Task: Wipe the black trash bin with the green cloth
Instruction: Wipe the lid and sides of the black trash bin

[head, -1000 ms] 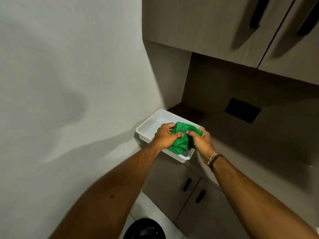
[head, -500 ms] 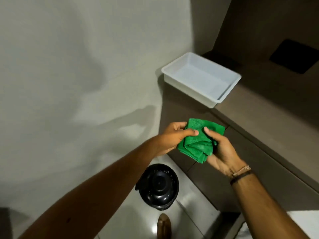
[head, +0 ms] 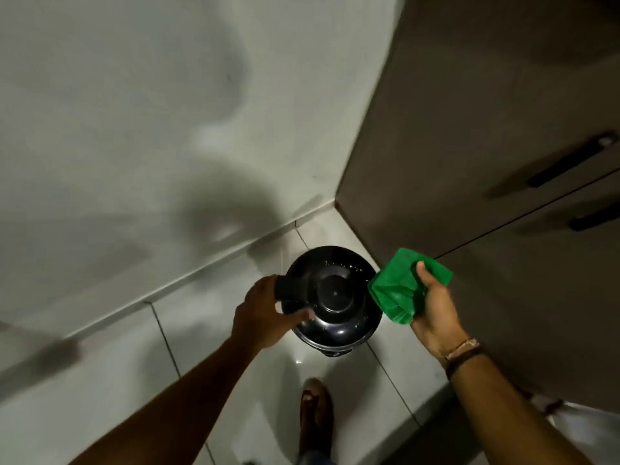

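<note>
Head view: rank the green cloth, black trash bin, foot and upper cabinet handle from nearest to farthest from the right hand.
1. Green cloth: held in the right hand.
2. Black trash bin: just left of it.
3. Foot: below, on the floor.
4. Upper cabinet handle: far up right.

Floor: glossy pale tiled floor (head: 235, 347), crossed by thin dark grout lines and bounded by a pale wall and brown cabinet fronts.
Standing on it: round glossy black plastic trash bin (head: 335, 297), set in the corner, close to both.
Also on it: a sandalled foot (head: 315, 411), near the bin.
</note>
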`<action>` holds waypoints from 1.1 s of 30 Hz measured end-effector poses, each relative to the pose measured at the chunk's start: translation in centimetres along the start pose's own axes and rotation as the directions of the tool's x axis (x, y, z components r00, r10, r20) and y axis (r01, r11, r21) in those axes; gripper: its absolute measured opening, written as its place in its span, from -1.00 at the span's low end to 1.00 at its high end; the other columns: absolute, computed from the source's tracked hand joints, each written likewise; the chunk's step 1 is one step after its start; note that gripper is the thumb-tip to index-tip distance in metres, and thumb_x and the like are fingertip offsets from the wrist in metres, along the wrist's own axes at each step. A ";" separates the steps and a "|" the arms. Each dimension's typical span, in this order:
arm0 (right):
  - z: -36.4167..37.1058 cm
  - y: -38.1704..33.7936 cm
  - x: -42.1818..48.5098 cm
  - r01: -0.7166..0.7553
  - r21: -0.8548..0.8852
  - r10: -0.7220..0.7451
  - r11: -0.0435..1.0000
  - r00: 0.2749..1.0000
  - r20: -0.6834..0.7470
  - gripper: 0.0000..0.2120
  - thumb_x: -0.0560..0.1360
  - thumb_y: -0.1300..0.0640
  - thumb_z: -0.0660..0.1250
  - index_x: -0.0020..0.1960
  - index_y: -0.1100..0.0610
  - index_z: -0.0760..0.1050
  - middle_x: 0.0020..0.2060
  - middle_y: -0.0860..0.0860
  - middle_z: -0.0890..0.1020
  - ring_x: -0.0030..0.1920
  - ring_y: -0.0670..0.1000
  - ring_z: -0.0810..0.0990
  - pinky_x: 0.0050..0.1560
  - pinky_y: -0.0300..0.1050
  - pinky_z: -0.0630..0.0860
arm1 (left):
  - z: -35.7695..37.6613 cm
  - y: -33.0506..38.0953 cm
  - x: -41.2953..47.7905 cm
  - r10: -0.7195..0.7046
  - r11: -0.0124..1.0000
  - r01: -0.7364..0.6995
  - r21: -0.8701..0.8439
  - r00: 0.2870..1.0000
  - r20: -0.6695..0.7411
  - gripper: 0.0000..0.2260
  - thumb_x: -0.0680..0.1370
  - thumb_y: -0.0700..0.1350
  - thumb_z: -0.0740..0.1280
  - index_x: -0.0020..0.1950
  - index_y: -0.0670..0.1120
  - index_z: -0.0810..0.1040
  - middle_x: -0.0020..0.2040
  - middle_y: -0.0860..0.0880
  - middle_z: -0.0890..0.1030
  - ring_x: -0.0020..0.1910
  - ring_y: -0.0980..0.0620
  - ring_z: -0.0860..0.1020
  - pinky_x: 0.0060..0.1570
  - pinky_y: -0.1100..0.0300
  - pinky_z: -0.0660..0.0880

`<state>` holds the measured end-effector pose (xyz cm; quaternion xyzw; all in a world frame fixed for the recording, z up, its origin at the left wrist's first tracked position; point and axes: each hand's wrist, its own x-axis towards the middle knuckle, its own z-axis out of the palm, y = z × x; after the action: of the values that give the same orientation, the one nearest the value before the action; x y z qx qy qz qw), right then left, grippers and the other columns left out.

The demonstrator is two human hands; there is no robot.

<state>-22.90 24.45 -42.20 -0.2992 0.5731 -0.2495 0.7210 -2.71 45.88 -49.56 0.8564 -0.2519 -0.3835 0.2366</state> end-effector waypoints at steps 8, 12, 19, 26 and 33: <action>2.4 8.0 13.3 0.411 -0.694 -0.577 0.591 0.817 -0.008 -0.59 0.59 0.19 0.45 0.43 0.10 0.59 0.23 0.11 0.72 0.27 0.19 0.69 0.34 -0.05 0.56 | 11.6 -7.3 5.3 0.040 0.979 -0.029 0.201 0.998 -0.053 0.62 -0.05 0.74 0.38 0.71 0.01 -0.38 0.76 -0.04 -0.27 0.73 -0.13 -0.29 0.67 -0.40 -0.07; 2.6 14.1 15.3 0.335 -0.930 -0.510 0.150 0.832 0.217 -0.37 0.56 0.20 0.38 0.61 0.08 0.37 0.59 0.11 0.44 0.64 0.19 0.32 0.65 0.16 0.25 | 13.9 -8.2 6.5 0.065 0.982 -0.038 0.187 0.988 -0.142 0.65 -0.07 0.70 0.42 0.71 0.02 -0.39 0.77 0.00 -0.25 0.74 -0.12 -0.28 0.63 -0.42 -0.09; 5.1 17.2 17.6 0.303 -0.948 -0.561 -0.097 0.770 0.303 -0.37 0.68 -0.21 0.14 0.67 0.03 0.24 0.66 0.05 0.31 0.70 0.15 0.17 0.68 0.28 0.03 | 14.3 -9.2 7.1 0.051 0.969 -0.018 0.245 0.990 -0.129 0.58 -0.09 0.83 0.19 0.51 0.13 -0.71 0.66 0.09 -0.55 0.66 -0.05 -0.50 0.64 -0.41 -0.23; 11.3 18.6 16.4 0.654 -0.665 -0.335 -0.361 0.575 0.747 -0.58 0.54 -0.11 0.28 0.36 -0.05 0.57 0.35 -0.05 0.62 0.48 0.11 0.47 0.61 0.18 0.15 | 14.3 -8.5 7.5 0.008 0.972 0.028 0.234 0.988 -0.151 0.61 -0.29 0.83 0.13 0.38 0.21 -0.81 0.57 0.20 -0.61 0.63 0.03 -0.54 0.67 -0.41 -0.17; 11.0 22.2 15.5 0.745 -0.445 -0.272 -0.496 0.354 0.895 -0.52 0.47 -0.12 0.40 0.37 -0.07 0.61 0.29 -0.06 0.67 0.44 0.11 0.51 0.62 0.15 0.14 | 15.0 -8.8 7.9 0.017 0.970 0.038 0.239 0.974 -0.225 0.67 -0.38 0.82 0.14 0.44 0.24 -0.73 0.70 0.24 -0.38 0.68 0.05 -0.43 0.66 -0.43 -0.05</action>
<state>-8.39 30.61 -66.82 -0.9810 0.1498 -0.0679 0.1027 -7.58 44.57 -67.92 0.9182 -0.2638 -0.2515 0.1554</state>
